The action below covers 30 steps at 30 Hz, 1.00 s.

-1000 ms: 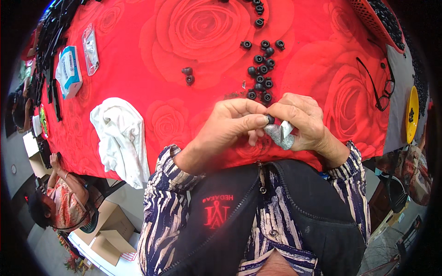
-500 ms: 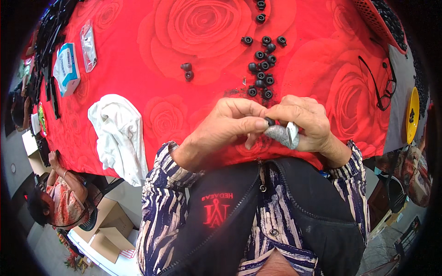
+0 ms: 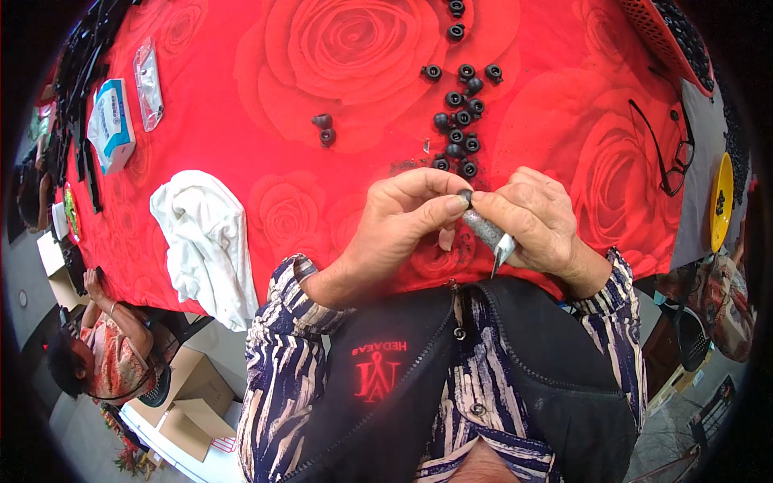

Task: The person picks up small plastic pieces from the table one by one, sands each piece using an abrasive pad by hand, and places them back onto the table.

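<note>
at the red bench (image 3: 354, 105), right of the white cloth (image 3: 205, 233), the left hand (image 3: 405, 208) pinches a black part (image 3: 465, 196), the right hand (image 3: 534, 221) curls round a grey-wrapped blade (image 3: 489, 232), and farther right are a basket (image 3: 654, 32) of black pieces (image 3: 686, 47) and a yellow plate (image 3: 718, 233) of dark bits (image 3: 719, 201).

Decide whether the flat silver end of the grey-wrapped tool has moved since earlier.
Yes: the flat silver end has moved down the picture, away from the round black knobs.

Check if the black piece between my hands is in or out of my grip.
In: your left hand pinches the black piece between thumb and forefinger.
</note>
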Available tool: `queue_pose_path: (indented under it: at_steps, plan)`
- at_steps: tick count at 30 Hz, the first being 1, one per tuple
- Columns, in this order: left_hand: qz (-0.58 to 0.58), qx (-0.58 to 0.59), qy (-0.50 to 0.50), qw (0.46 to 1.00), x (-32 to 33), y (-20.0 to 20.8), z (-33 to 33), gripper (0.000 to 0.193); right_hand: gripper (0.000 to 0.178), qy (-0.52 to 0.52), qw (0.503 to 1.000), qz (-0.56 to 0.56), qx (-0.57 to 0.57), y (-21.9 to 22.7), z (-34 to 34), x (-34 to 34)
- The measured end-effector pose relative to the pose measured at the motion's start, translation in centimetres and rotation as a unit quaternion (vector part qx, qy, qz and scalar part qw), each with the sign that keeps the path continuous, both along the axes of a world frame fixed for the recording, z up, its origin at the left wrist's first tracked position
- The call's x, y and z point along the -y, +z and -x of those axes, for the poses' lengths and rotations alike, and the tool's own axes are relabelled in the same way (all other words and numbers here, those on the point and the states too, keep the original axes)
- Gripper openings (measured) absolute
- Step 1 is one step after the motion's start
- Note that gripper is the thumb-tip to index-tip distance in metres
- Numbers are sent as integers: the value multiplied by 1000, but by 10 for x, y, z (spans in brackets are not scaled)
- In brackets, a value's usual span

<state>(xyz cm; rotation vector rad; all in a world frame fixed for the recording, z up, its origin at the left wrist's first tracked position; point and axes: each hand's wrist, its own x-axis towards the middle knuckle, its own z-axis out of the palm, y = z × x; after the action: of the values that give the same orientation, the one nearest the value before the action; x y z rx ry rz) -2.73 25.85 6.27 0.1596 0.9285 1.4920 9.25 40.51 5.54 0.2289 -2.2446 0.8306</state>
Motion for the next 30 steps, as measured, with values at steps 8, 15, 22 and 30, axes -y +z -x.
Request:
queue_pose_path:
  at_steps: [8,15,22,30]
  plan:
    - [-6,-16,29,999,-3,1,1,18,35,19,972,185,144,24,2,-8]
    - [-27,-28,22,999,-4,-1,1,18,30,23,951,206,230,13,2,-18]
    - [-13,-32,19,999,-4,0,0,19,27,19,956,180,232,12,3,-16]
    - [-23,21,22,999,-4,-3,-1,20,34,20,952,180,247,14,2,-16]
